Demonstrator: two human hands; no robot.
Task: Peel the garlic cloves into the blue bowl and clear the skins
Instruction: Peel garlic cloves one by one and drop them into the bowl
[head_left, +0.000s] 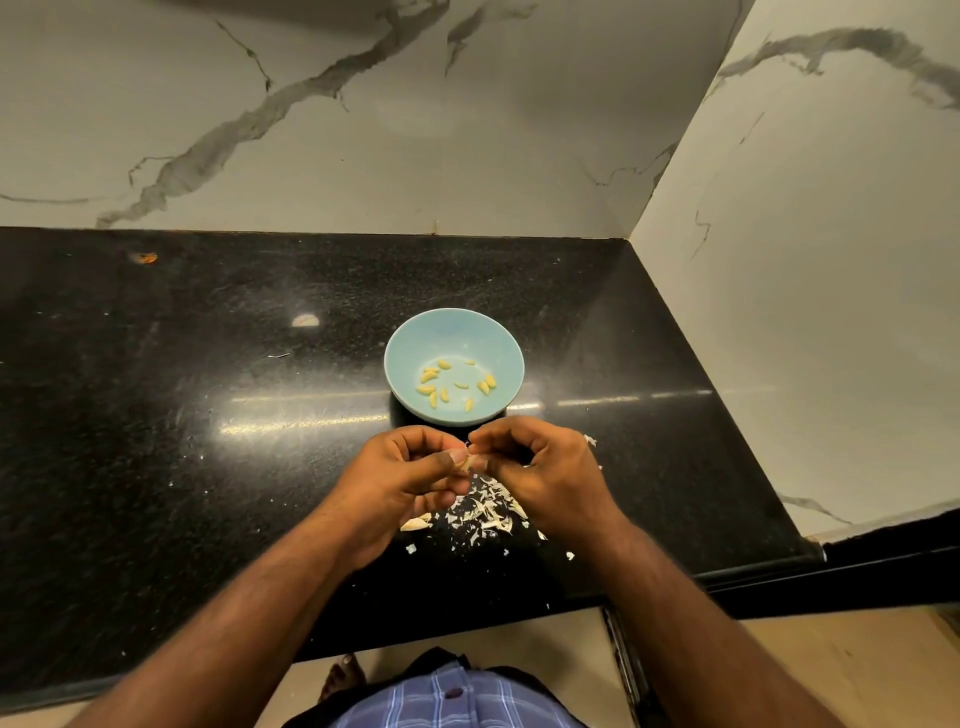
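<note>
One blue bowl (453, 332) is sitting on the black counter (156, 415), holding about ten peeled cloves (434, 387). One skin pile (485, 512) is lying near the counter's front edge; wide bare surface is extending left. The left hand (402, 480) and right hand (540, 470) are meeting just near the bowl, fingers curled, both pinching one garlic clove (469, 461) above the pile.
</note>
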